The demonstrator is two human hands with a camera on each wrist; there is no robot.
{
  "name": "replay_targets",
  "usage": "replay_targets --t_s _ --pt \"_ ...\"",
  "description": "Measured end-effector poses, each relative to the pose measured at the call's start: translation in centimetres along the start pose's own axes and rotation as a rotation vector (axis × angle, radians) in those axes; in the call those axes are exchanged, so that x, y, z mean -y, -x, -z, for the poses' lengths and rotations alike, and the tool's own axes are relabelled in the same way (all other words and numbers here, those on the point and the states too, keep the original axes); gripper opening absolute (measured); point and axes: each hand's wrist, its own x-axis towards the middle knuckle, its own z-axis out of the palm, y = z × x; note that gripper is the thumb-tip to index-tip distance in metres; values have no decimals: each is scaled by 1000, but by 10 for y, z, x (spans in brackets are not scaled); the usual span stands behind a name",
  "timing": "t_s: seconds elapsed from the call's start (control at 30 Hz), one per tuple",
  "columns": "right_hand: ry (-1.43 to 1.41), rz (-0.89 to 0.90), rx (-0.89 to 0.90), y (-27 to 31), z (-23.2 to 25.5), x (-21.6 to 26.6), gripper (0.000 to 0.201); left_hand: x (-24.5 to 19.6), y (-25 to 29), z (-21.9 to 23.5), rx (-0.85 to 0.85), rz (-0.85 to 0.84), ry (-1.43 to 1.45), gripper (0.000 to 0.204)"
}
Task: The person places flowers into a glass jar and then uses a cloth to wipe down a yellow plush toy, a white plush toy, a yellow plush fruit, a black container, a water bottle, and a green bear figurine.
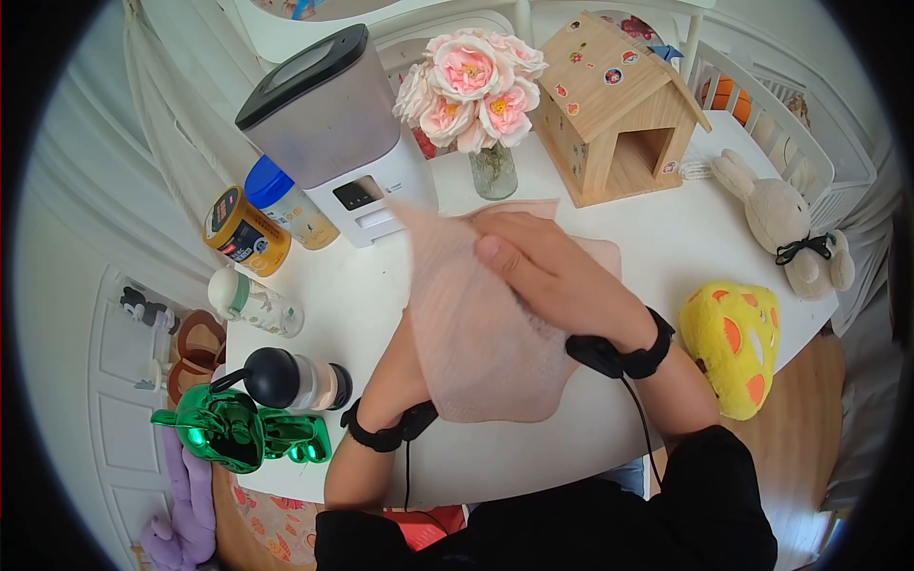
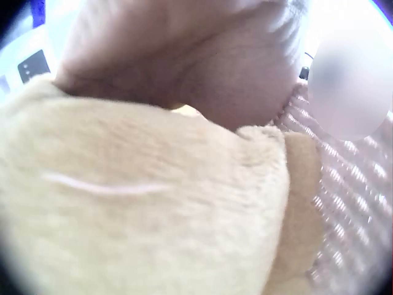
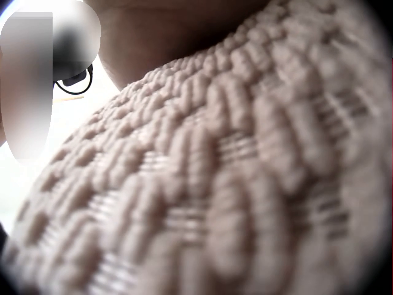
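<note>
A pale pink waffle-textured cloth [image 1: 466,352] hangs in front of the person, over the middle of the table. The right hand [image 1: 562,276] lies across its upper part, thumb towards the camera, gripping it; the fingertips are hidden in the cloth. Close up in the right wrist view, the cloth [image 3: 184,184] bulges under the palm. The left hand [image 2: 196,67] is behind the cloth in the head view. Its palm meets a tan plush thing [image 2: 141,196] with a thin white curved line, beside the pink cloth. The left fingers are hidden.
On the white table [image 1: 362,276], a dispenser [image 1: 333,133], a flower vase [image 1: 493,171] and a wooden house [image 1: 619,114] stand behind. Containers, bottles and a shiny green figure [image 1: 228,428] line the left. A yellow plush [image 1: 728,343] and a plush bunny [image 1: 776,219] sit right.
</note>
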Motion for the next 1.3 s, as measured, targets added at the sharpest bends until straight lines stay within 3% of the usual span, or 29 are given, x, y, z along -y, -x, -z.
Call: replay_targets --t_s 0.13,0.2,0.23,0.3,0.4,0.43,0.53,0.6,0.83,0.9,1.17,1.23,1.27,1.3 --pt "165 164 98 8 -1 22 45 -1 11 -9 -46 2 106 88" --pt "269 163 188 12 -3 29 68 -10 -20 -17 -73 4 157 88" --pt "268 165 190 13 -5 31 68 -10 -16 -17 -89 4 182 88" --pt "398 102 168 15 -10 36 87 -13 -19 -19 -115 0 230 89" --pt "503 81 66 18 -24 40 85 -18 -35 -20 -146 -5 304 89" --pt "502 80 63 19 -27 43 85 -14 -3 -26 -156 -6 328 89" --pt "619 71 59 20 -29 52 76 -18 -23 -21 -188 -8 404 90" --pt "688 139 57 19 -29 54 65 -14 -7 -15 -216 -10 458 90" --pt "664 228 113 12 -28 37 54 -19 -16 1 -322 -22 638 91" --pt "623 276 47 12 -29 35 49 -16 -11 12 -349 -28 691 91" --pt "550 217 0 11 -30 30 57 -17 -3 21 -448 -29 881 93" --pt "563 194 -32 13 -34 33 60 -7 -9 2 -257 -223 841 77" --pt "542 185 5 14 -35 38 62 -13 -9 -4 -323 -188 791 94" --pt "520 176 43 14 -36 41 65 -5 -8 -4 -327 -187 793 94"
